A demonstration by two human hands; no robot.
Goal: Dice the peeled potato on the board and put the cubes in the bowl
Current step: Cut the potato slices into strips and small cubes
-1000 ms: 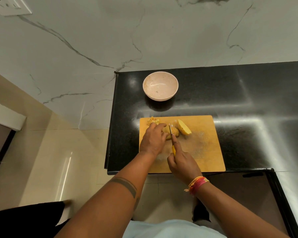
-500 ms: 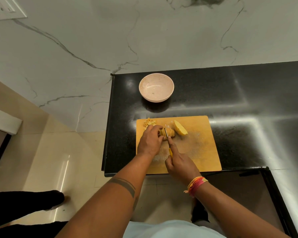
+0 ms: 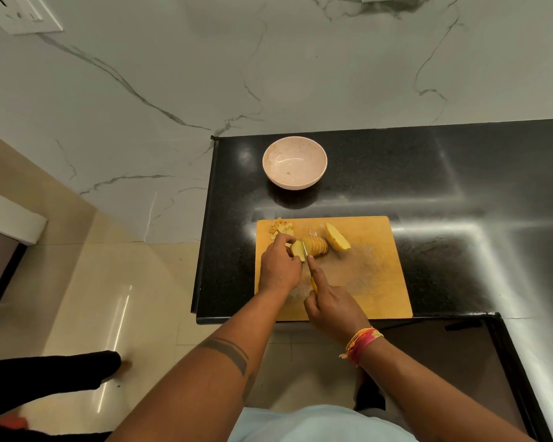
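A wooden cutting board (image 3: 374, 282) lies at the counter's front edge. On its far left part a peeled potato half (image 3: 313, 246) lies partly cut into slices. My left hand (image 3: 280, 266) grips its uncut left end. My right hand (image 3: 331, 306) holds a yellow-handled knife (image 3: 307, 253), index finger along the blade, which is down in the potato. A second potato half (image 3: 337, 241) lies just to the right. Several small cubes (image 3: 280, 229) sit at the board's far-left corner. The pale pink bowl (image 3: 294, 167) stands beyond the board with nothing in it.
The black granite counter (image 3: 460, 202) ends at a left edge close to the board, with tiled floor (image 3: 109, 298) below. A marble wall (image 3: 268, 59) rises behind. Another person's dark-clothed leg (image 3: 45, 374) is on the floor at lower left.
The knife has worked leftwards along the potato, leaving more slices on its right. My left hand has shifted slightly left. The leg on the floor has moved to the right.
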